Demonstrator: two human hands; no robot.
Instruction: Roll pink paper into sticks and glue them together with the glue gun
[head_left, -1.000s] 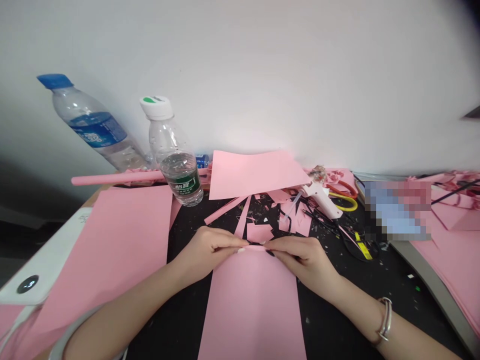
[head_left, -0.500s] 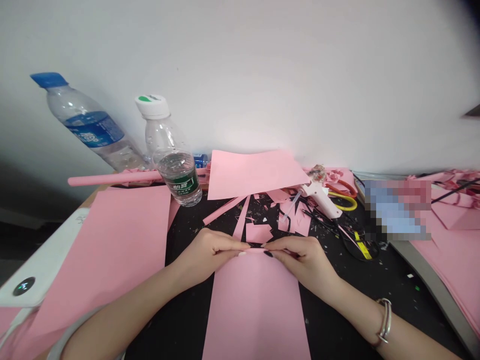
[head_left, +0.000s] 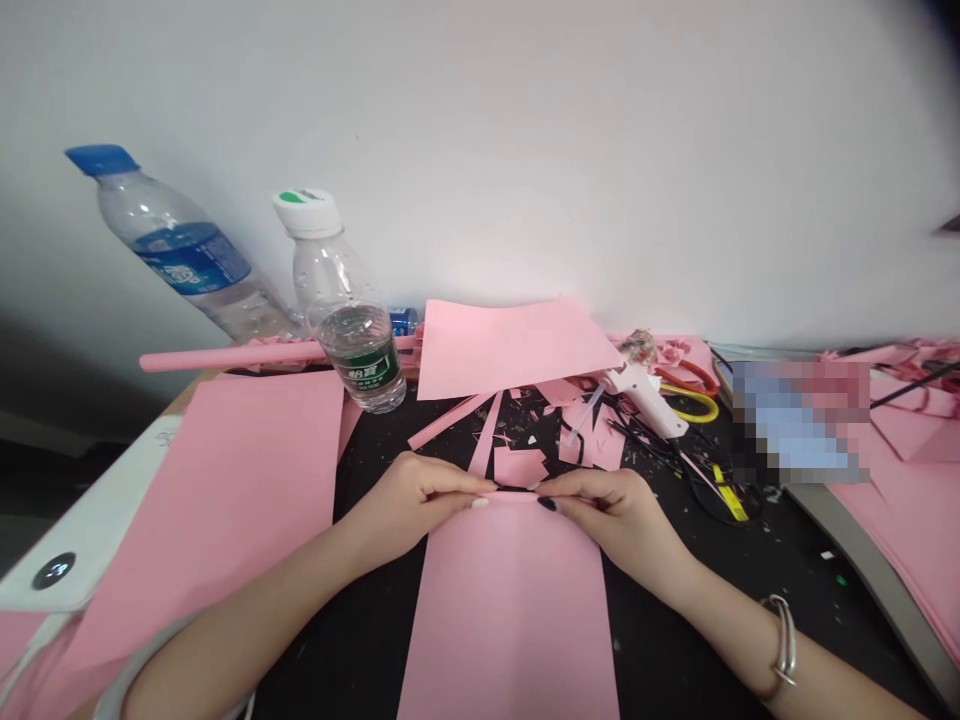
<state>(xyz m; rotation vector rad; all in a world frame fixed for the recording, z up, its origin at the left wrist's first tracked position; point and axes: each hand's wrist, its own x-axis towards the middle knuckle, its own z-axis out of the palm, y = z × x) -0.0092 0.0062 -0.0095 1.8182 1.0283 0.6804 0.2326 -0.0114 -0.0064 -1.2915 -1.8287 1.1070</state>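
Note:
A pink sheet of paper (head_left: 514,610) lies lengthwise in front of me on the black mat, its far edge curled into a narrow roll. My left hand (head_left: 424,500) pinches that rolled edge near its left end, thumb on the near side and fingers behind. At the right end, my right hand (head_left: 607,510) grips the same roll in a matching pinch; a dark thumbnail shows. Between the two hands a short stretch of the roll is visible. Just beyond it are a small pink paper scrap (head_left: 520,466) and a thin pink strip (head_left: 486,435).
A water bottle (head_left: 352,320) and a blue-capped bottle (head_left: 199,250) stand at the back left. A white glue gun (head_left: 645,395), yellow-handled scissors (head_left: 690,404) and black cables are back right. Pink sheets (head_left: 247,470) lie left beside a white device (head_left: 97,520). A blurred-out screen (head_left: 799,420) is at right.
My hands have moved slightly apart along the roll, the right one a little to the right, so more of the rolled edge shows. The view has shifted a little.

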